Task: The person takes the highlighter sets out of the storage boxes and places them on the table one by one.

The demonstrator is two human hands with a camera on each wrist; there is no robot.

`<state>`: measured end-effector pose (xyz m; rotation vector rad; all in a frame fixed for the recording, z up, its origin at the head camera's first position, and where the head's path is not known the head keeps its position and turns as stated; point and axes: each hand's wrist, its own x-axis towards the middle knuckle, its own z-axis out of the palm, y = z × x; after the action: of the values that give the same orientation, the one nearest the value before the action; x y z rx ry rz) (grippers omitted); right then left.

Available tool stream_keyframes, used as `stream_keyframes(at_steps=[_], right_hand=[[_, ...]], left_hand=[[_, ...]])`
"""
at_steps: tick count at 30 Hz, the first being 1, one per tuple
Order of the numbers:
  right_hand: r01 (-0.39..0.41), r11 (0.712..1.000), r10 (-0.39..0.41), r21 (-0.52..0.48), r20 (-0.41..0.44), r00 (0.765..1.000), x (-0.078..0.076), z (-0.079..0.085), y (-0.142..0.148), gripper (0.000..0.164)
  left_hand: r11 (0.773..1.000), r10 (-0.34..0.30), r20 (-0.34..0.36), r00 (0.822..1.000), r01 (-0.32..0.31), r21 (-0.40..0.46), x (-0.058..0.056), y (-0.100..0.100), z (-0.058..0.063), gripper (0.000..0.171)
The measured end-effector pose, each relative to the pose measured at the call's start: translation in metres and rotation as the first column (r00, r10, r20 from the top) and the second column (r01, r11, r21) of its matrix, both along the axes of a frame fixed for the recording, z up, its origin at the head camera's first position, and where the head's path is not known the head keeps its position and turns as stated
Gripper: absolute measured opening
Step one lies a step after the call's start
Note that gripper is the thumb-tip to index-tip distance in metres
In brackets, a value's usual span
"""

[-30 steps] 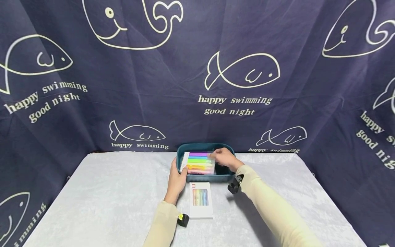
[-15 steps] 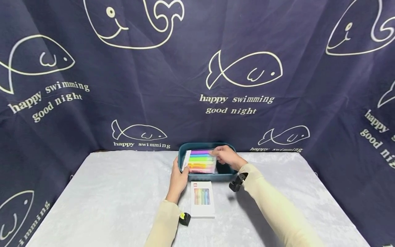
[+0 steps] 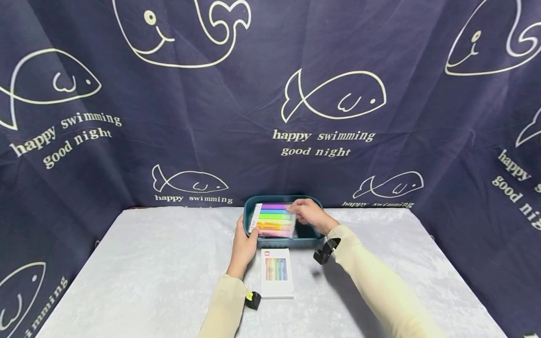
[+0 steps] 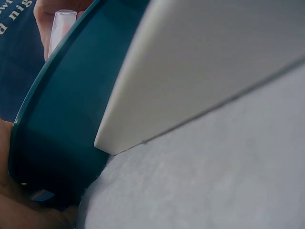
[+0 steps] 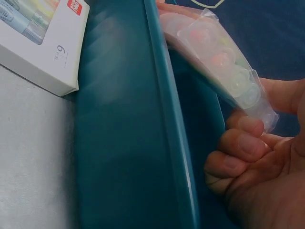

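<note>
While the left hand (image 3: pixel 244 246) grips the teal basket (image 3: pixel 306 243), the right hand (image 3: pixel 312 215) pinches a pen pack (image 3: pixel 274 220). A white box (image 3: pixel 276 289) lies near the basket.

Marker pack (image 3: pixel 273 221), centre of the head view: lower left edge covered by the left hand (image 3: pixel 244 244), upper right by the right hand (image 3: pixel 312 215); lettering too small for me to read.
Teal bin (image 3: pixel 291 243): floor partly hidden beneath the pack; wall cut off at top of the left wrist view.
White box (image 3: pixel 277 289): cut off, blurred, upper right there.
Left sleeve (image 3: pixel 221 307), right sleeve (image 3: pixel 376 281): cut by the head view's bottom edge.
Curtain (image 3: pixel 253 112): whale, upper left, cropped.
</note>
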<state>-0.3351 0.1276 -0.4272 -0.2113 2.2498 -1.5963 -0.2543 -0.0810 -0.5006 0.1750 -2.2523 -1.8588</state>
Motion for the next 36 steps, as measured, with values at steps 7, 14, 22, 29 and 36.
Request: stream_keyframes(at_steps=[7, 14, 22, 29, 36], right_hand=[[0.02, 1.0, -0.02, 0.013, -0.004, 1.0, 0.006, 0.004, 0.0, 0.021], [0.023, 0.997, -0.023, 0.075, 0.001, 1.0, 0.012, 0.01, -0.001, 0.025], [0.019, 0.995, -0.02, 0.101, 0.008, 1.0, 0.015, 0.012, 0.0, 0.036], [0.053, 0.997, -0.052, 0.062, -0.011, 0.999, 0.017, 0.013, 0.003, 0.027], [0.122, 0.99, -0.12, 0.071, -0.032, 0.992, 0.023, 0.018, 0.005, 0.022]], left_hand=[[1.0, 0.003, -0.024, 1.0, -0.003, -0.003, -0.001, 0.0, 0.0, 0.063], [1.0, 0.006, -0.007, 1.0, -0.006, -0.006, 0.0, -0.001, 0.003, 0.063], [1.0, 0.011, -0.009, 1.0, -0.011, -0.005, 0.0, 0.0, 0.001, 0.062], [1.0, 0.013, 0.003, 1.0, -0.013, -0.01, 0.001, 0.001, 0.002, 0.063], [1.0, 0.023, -0.014, 1.0, -0.023, -0.009, 0.0, 0.001, 0.001, 0.062]])
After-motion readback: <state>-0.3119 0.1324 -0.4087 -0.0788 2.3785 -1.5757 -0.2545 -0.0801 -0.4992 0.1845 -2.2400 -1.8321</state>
